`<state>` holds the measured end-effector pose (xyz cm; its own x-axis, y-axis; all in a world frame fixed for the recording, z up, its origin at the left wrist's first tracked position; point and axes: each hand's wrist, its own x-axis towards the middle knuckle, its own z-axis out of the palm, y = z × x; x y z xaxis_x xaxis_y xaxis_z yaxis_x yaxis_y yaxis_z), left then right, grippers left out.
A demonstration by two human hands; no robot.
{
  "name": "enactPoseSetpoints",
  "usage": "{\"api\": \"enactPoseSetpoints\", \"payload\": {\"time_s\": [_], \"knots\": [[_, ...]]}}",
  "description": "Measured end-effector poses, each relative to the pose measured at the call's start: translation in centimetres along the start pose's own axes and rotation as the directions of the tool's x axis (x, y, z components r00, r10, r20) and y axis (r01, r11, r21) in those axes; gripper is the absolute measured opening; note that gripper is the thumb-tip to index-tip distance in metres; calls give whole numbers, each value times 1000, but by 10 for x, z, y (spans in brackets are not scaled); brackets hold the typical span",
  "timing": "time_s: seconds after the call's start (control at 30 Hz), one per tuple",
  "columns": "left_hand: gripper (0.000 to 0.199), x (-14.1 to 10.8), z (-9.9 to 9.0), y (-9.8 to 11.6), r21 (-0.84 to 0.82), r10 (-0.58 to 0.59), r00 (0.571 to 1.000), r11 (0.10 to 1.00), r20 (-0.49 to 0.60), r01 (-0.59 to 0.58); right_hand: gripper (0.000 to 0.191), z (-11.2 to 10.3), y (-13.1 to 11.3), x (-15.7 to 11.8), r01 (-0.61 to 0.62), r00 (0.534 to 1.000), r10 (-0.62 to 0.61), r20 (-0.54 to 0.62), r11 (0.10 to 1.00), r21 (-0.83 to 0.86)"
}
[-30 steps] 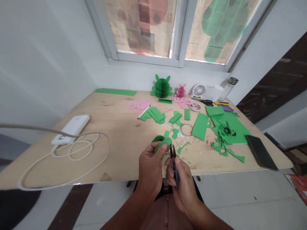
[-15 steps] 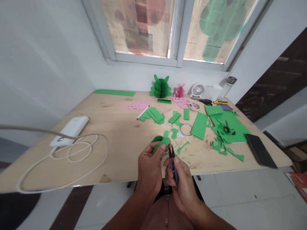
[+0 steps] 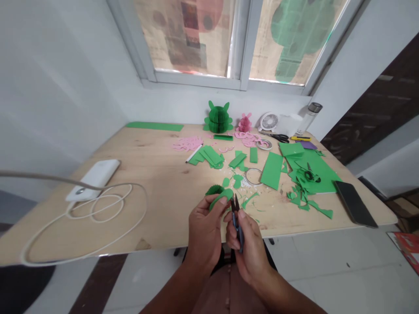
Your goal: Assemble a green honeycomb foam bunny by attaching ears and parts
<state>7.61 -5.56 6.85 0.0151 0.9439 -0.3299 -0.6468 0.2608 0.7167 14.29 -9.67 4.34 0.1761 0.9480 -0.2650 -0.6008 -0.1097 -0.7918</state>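
Near the table's front edge, my left hand (image 3: 206, 224) pinches a folded green paper piece (image 3: 222, 197) with rounded ends. My right hand (image 3: 247, 235) is closed round small dark thread snips (image 3: 236, 220), their blades pointing away from me and slightly apart. The blade tips are right beside the green paper's right edge; whether they touch it I cannot tell. Just beyond my hands lie small green cut-outs (image 3: 238, 179) and thin green trimmings (image 3: 251, 199).
A green paper figure (image 3: 218, 118) and a smaller pink one (image 3: 245, 123) stand by the wall. Green sheets (image 3: 322, 172), scissors (image 3: 309, 175) and a phone (image 3: 355, 204) lie right. A white power bank (image 3: 93, 179) with a looped cable (image 3: 144, 205) sits left. Tape rolls (image 3: 253, 176) lie mid-table.
The snips' blades have moved very slightly up and right beside the green paper. My left hand keeps its hold. The whole view has shifted a little.
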Motion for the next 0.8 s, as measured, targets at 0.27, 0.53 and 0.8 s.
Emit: {"api": "enactPoseSetpoints", "payload": {"time_s": [0.27,0.53,0.8], "knots": [[17,2,-1,0,1,-4,999,1000,43,4,40,-1,-2,4,31,1000,-31,0,999,-22],[17,0,1,2,7,11,999,1000,39,-11,41,2,-2,6,62,997,-64,-39,997,-48],[16,-1,2,3,13,21,999,1000,41,-21,40,0,0,7,73,995,-77,-59,995,-62]]}}
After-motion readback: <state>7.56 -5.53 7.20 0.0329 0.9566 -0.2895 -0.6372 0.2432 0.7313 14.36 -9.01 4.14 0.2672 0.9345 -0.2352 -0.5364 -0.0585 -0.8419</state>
